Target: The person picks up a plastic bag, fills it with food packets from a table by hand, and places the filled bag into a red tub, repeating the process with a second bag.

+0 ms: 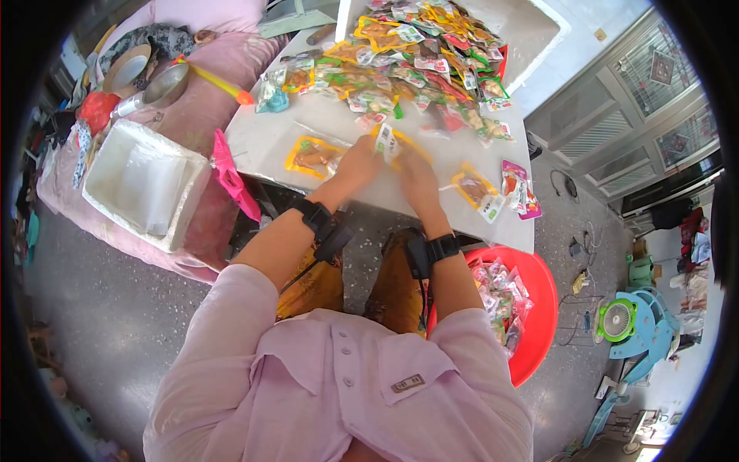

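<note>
A clear, yellow-edged food packet (pixel 387 142) with a white label is held up over the light tabletop (pixel 265 142). My left hand (pixel 360 160) is closed on its left side. At its right side is my right hand (pixel 417 175), fingers curled against the packet and slightly blurred. Left of my hands, another yellow-edged packet (pixel 314 156) lies flat, brown food showing inside. To the right rests a third yellow-edged packet (pixel 475 189), beside a few pink-and-white packets (pixel 520 190) near the table's edge. Beyond my hands spreads a large heap of mixed food packets (pixel 416 65).
A red tub (pixel 541 308) holding several packets stands on the floor at my right. To the left, a white foam box (pixel 100 173) sits on a pink-covered bed (pixel 65 196). Something bright pink (pixel 231 173) hangs at the table's left edge. A green-and-blue fan (pixel 618 319) stands farther right.
</note>
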The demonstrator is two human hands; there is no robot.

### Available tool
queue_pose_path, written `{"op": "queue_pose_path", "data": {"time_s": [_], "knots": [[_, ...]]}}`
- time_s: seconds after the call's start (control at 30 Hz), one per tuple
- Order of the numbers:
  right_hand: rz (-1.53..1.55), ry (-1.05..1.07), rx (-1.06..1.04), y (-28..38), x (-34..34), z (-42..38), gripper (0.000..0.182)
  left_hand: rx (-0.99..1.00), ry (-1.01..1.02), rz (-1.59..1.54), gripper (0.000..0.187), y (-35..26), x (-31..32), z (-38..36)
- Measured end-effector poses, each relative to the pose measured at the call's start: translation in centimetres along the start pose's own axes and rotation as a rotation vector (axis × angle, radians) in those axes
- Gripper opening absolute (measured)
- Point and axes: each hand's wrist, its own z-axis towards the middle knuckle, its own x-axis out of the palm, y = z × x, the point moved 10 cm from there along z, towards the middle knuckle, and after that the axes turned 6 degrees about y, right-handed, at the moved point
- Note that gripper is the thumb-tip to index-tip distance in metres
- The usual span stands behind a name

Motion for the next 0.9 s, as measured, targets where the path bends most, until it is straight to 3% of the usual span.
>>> {"op": "queue_pose_path", "data": {"time_s": [0.13, 0.23, 0.3, 0.33, 0.4, 0.43, 0.53, 0.63, 0.73, 0.9], "knots": [[0.059, -0.093, -0.055, -0.2, -1.2, -1.2, 0.021, -0.056, 0.02, -0.211, 0.032, 2.9, 2.5, 3.5], [-0.023, -0.336, 0.097, -1.3, -5.0, -3.8, 0.023, -0.061, 0.116, -0.546, 0.025, 3.4, 3.6, 3.7], [0.193, -0.375, 0.243, -3.5, -5.9, -5.3, 0.023, -0.173, 0.206, -0.945, 0.019, 1.9, 3.3, 1.3], [0.303, -0.396, 0.312, -4.1, -6.3, -5.9, 0.023, -0.186, 0.2, -0.993, 0.017, 1.2, 2.8, 0.3], [0.807, -0.396, 0.599, -4.9, -5.0, -7.6, 0.021, -0.212, 0.183, -1.092, 0.012, 0.2, 2.4, -1.8], [1.059, -0.387, 0.739, -4.4, -3.8, -8.6, 0.021, -0.198, 0.187, -1.163, 0.013, -0.3, 2.4, -2.9], [1.506, -0.054, 0.941, -0.4, 0.9, -10.7, 0.022, -0.161, 0.201, -1.334, 0.013, -0.9, 3.2, -6.1], [1.801, 0.161, 1.025, 2.7, 4.8, -12.8, 0.027, -0.165, 0.227, -1.433, 0.013, -0.5, 4.2, -9.3], [2.027, 0.149, 0.97, 5.3, 4.8, -13.0, 0.029, -0.208, 0.28, -1.525, 0.013, 0.0, 4.2, -11.4], [2.003, 0.095, 0.914, 5.4, 5.2, -13.2, 0.028, -0.142, 0.366, -1.615, 0.019, 0.0, 2.5, -12.0]]}}
